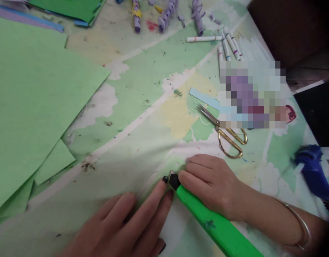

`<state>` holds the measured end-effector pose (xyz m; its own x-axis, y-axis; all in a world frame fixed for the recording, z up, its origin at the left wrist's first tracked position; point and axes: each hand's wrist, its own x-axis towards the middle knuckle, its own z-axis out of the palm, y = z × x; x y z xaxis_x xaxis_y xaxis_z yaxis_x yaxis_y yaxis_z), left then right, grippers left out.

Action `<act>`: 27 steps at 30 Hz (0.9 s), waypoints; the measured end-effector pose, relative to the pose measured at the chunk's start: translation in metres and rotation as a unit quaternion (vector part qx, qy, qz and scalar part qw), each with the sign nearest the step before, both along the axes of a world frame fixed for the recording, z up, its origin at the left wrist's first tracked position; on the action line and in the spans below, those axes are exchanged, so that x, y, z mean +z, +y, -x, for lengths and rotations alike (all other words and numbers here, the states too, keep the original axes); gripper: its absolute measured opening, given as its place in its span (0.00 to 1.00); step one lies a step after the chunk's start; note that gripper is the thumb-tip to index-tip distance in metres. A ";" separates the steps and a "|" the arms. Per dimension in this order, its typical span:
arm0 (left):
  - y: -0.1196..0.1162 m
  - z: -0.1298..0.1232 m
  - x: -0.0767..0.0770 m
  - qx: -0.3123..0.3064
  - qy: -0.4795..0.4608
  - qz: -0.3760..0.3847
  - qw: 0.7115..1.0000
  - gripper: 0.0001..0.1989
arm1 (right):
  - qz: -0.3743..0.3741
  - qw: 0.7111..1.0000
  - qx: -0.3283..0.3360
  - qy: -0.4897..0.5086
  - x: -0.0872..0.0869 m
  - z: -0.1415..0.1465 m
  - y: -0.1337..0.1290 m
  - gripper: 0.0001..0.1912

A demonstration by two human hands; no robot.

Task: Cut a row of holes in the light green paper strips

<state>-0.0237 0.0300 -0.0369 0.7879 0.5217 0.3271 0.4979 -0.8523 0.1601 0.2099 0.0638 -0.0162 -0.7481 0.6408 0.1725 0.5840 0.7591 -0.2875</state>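
Head view: seems to be at placing the black tip (174, 181) of a green tool (220, 228) near the worktop (137, 142), between both hands. Spreads the left hand (119, 228) loosely beside it; curls the right hand (215, 185) against its front, cannot tell if pinching. Calls for steady aim, fingertips clear.

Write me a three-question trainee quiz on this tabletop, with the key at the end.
1. The handles of the scissors are: a) red, b) gold, c) black.
2. True or false: in the picture, the light green paper lies to the right of the scissors.
3. Fill in: the front section of the bright green tool, by the fingertips of the left hand, is ____.

Key: 1 b; 2 false; 3 black.
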 end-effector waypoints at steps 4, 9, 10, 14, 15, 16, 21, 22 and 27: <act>0.001 -0.002 0.000 0.011 -0.002 0.006 1.000 0.18 | 0.009 1.000 -0.002 0.001 -0.001 0.000 0.000 0.16; 0.001 -0.002 0.000 0.001 0.001 0.009 1.000 0.19 | 0.027 1.000 -0.007 0.001 0.001 0.002 0.001 0.16; 0.000 -0.001 0.001 0.001 0.001 0.011 1.000 0.19 | 0.034 0.999 -0.006 -0.001 0.001 0.002 0.002 0.16; -0.002 -0.002 0.000 0.011 -0.008 0.012 1.000 0.18 | 0.051 0.999 0.001 -0.003 0.004 0.003 0.003 0.16; -0.002 -0.002 0.000 0.010 -0.013 0.011 1.000 0.19 | 0.051 0.999 0.002 -0.002 0.004 0.003 0.003 0.16; -0.003 -0.002 0.000 0.012 -0.018 0.011 1.000 0.19 | 0.051 0.999 0.001 0.000 0.004 0.003 0.003 0.16; -0.008 -0.002 -0.001 0.024 -0.035 0.008 0.999 0.19 | 0.050 0.999 0.002 0.011 0.002 0.001 0.002 0.15; -0.008 -0.002 -0.001 0.025 -0.033 0.008 0.999 0.19 | 0.052 0.999 0.003 0.015 0.002 0.001 0.002 0.15; -0.009 -0.002 -0.002 0.027 -0.030 0.004 0.999 0.19 | 0.063 0.998 0.005 0.031 0.000 -0.001 0.001 0.14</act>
